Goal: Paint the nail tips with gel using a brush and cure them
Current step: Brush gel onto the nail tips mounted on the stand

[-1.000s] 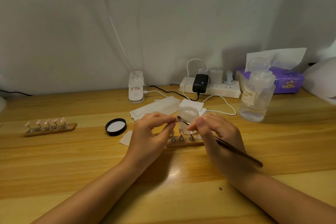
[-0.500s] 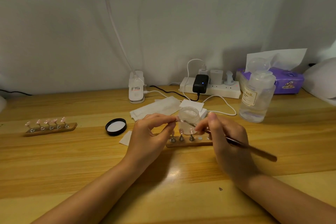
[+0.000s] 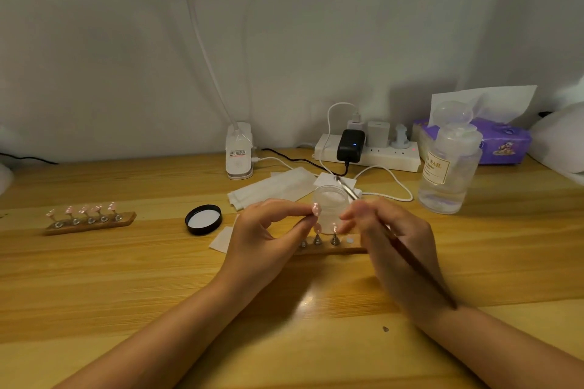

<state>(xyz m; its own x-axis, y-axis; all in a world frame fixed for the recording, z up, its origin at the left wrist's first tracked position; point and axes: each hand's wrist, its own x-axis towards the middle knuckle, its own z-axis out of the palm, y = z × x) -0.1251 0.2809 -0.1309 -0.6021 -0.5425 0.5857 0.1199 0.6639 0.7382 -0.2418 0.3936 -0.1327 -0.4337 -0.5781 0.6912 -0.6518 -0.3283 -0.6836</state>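
My left hand [image 3: 268, 230] pinches a pink nail tip [image 3: 315, 209] on its stand, held up over a wooden holder [image 3: 335, 250] that carries more tips on metal pegs. My right hand [image 3: 395, 240], blurred, grips a thin brush [image 3: 410, 259] whose metal end [image 3: 346, 188] points up and away over a clear gel jar [image 3: 328, 202]. The brush tip is apart from the held nail tip. A second wooden holder [image 3: 90, 223] with several pink tips sits at the left.
The jar's black lid [image 3: 203, 219] lies left of my hands. White wipes [image 3: 271, 188], a clip lamp base [image 3: 239, 155], a power strip [image 3: 368, 153] with cables, a clear liquid bottle [image 3: 448, 170] and a purple tissue pack [image 3: 502, 142] stand behind.
My right hand swung the brush away from the held nail tip, its metal end rising to the far side over the jar. My left hand stayed nearly still with the tip.
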